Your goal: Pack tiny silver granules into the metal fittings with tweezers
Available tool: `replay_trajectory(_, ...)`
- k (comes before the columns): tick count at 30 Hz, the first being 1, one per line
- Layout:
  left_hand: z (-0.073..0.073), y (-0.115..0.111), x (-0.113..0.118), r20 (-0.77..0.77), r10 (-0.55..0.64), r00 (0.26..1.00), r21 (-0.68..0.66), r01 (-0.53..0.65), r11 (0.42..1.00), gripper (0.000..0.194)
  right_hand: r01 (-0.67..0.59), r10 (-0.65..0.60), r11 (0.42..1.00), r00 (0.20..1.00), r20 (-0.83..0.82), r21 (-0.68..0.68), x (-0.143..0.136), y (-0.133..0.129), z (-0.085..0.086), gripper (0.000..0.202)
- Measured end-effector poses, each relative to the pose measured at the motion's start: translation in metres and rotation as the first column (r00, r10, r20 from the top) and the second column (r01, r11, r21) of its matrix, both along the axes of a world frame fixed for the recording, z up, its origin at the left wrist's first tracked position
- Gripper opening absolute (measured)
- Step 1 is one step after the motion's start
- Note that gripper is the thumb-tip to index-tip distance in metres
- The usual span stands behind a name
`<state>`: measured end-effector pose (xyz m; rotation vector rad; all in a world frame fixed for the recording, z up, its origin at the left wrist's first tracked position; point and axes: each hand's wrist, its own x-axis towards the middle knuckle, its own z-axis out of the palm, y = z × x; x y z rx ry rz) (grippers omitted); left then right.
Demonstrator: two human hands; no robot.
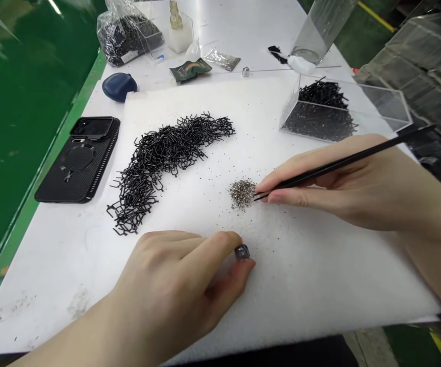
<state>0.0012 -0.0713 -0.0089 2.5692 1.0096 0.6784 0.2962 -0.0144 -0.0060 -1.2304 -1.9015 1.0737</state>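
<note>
Between thumb and index finger, my left hand (pixel 182 280) pinches a small, dark, shiny block (pixel 242 251) just above the white foam sheet (pixel 312 275). My right hand (pixel 342 183) is closed on black tweezers (pixel 331 165). Their tips touch the right edge of a small pile of tiny metallic pieces (pixel 242 193), and I cannot tell whether a piece is caught between them. To the left, a curved heap of bent black pins (pixel 170 148) lies on the foam. Specks are scattered around the metallic pile.
A clear tray (pixel 381 104) with black pieces stands tilted at back right, near a glass cylinder (pixel 319 30). A phone (pixel 78 158) and a dark blue rounded object (pixel 119 86) lie left. Behind are a bagged box (pixel 124 35), a small bottle (pixel 175 18) and a green packet (pixel 190 70).
</note>
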Motion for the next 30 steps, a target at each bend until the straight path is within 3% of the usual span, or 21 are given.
replay_trajectory(5, -0.0002, 0.0011, -0.0005, -0.002, 0.005, 1.000, -0.011, -0.005, 1.000, 0.018, 0.014, -0.015, 0.999, 1.000, 0.020, 0.047, -0.0002, 0.0006, 0.0000, 0.007)
replay_trajectory(30, 0.0001, 0.0037, 0.0024, -0.017, -0.005, 1.000, -0.008, 0.005, 1.000, 0.021, 0.020, -0.019, 1.000, 0.999, -0.038, 0.014, -0.0028, -0.0007, 0.0001, 0.008)
